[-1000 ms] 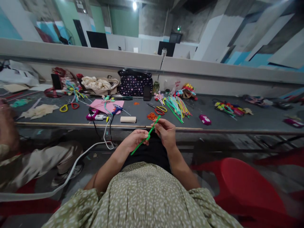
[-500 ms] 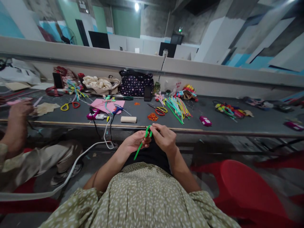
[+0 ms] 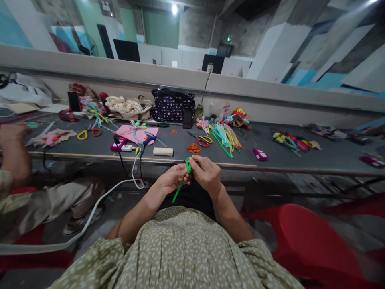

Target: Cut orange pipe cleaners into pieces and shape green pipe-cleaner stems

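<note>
A green pipe cleaner [image 3: 178, 190] is bent into a small loop at its top, its straight tail hanging down to the left. My left hand [image 3: 175, 178] pinches it just below the loop. The fingers of my right hand [image 3: 207, 173] are closed on the loop from the right side. Both hands are over my lap, in front of the table edge. Beyond them on the table lie a small orange bundle [image 3: 194, 148], scissors with red and yellow handles [image 3: 204, 140], a pale roll [image 3: 163, 151] and a pile of colored pipe cleaners [image 3: 227, 137].
On the dark table [image 3: 252, 138] are a blue glue gun [image 3: 148, 138], pink sheet [image 3: 123, 131], patterned bag [image 3: 173, 106] and magenta box [image 3: 260, 154]. A white cable [image 3: 105, 194] hangs at the left. Another person's arm [image 3: 15, 154] is far left; a red stool [image 3: 313, 241] stands right.
The top of the green pipe cleaner has gone from an open bend to a tighter, smaller loop. The other person's hand has moved left, off the pink item on the cloth.
</note>
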Demonstrator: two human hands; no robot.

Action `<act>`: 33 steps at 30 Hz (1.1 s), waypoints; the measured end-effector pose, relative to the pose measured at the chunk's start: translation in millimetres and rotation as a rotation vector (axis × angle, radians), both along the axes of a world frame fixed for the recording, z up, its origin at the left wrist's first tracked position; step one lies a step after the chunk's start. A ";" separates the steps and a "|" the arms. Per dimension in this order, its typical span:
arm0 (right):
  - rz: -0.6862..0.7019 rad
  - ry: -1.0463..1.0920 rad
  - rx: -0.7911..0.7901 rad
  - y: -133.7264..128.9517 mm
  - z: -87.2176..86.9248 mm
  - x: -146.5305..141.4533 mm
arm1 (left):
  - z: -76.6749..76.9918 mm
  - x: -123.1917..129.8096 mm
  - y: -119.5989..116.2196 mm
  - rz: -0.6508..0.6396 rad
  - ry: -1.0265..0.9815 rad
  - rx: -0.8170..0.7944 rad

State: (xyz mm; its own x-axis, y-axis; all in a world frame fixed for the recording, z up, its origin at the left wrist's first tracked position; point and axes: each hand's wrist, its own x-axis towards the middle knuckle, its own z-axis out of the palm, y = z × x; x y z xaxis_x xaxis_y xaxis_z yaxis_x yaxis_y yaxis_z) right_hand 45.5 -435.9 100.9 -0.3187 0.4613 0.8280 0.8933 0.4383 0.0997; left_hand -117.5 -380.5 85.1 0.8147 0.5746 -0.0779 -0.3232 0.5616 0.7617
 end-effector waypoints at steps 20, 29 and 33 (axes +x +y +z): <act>0.263 0.849 -0.322 -0.3 0.3 -23.9 | 8.6 13.1 -9.0 0.638 0.125 0.452; 0.216 0.950 -0.392 7.7 -13.0 -27.2 | 7.8 15.5 -8.9 0.780 0.256 0.622; 0.172 0.923 -0.398 9.1 -13.9 -28.3 | 7.8 16.4 -10.0 0.822 0.277 0.673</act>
State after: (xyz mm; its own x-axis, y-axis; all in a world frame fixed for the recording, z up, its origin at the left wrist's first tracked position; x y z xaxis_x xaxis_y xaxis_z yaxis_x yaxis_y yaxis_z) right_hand 17.2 -426.8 87.0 0.2790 0.7649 0.5806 0.4697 0.4187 -0.7773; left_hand -101.1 -390.5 92.9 0.1658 0.9278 0.3341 -0.1794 -0.3048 0.9354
